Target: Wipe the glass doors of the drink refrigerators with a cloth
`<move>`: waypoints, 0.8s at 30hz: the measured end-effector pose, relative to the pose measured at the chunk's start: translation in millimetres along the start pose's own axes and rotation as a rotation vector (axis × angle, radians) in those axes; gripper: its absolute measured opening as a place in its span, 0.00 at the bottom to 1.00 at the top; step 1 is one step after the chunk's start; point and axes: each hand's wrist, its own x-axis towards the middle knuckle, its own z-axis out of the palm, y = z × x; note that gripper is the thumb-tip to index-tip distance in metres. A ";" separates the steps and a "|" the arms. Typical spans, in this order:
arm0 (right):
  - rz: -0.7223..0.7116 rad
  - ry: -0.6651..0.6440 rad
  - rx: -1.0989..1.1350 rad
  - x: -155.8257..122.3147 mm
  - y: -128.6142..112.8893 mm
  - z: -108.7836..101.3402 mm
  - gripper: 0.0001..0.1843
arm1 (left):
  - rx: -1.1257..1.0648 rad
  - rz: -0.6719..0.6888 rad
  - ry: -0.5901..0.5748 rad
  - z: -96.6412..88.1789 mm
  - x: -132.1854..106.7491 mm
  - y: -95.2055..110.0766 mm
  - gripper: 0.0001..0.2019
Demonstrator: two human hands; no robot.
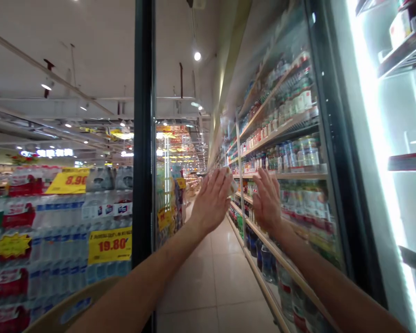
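Note:
Both my arms reach forward to an open glass fridge door (298, 69) with a black edge frame (143, 138). My left hand (211, 201) is raised with its fingers stretched out together, palm toward the glass. My right hand (267, 201) is held the same way just to its right, fingers flat and slightly apart. A small pale thing (233, 185) shows between the two hands at the left fingertips; I cannot make out what it is. Whether the palms touch the glass I cannot tell.
Through the glass run long shelves of bottles and jars (287, 134) along a tiled aisle (211, 286). The lit fridge interior (384, 138) is at right. Stacked bottled water with yellow price signs (109, 245) stands at left. A tan curved rim (65, 310) is at bottom left.

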 end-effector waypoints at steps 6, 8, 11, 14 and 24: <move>0.037 -0.117 0.076 13.9 -74.5 30.2 0.27 | 0.031 -0.033 -0.085 -13.6 -25.7 -17.8 0.40; 0.060 -0.158 -0.017 16.0 -76.8 34.7 0.25 | 0.041 -0.041 -0.111 -18.1 -34.7 -28.3 0.41; -0.005 -0.218 -0.108 11.6 -41.0 19.0 0.23 | 0.044 -0.067 -0.127 -20.1 -40.3 -33.4 0.43; 0.139 -0.165 -0.218 2.3 21.5 -10.0 0.25 | 0.058 -0.088 -0.146 -19.1 -40.6 -28.6 0.45; -0.045 -0.172 -0.157 0.5 -2.1 8.6 0.26 | 0.063 -0.115 -0.091 -14.5 -42.4 -23.2 0.42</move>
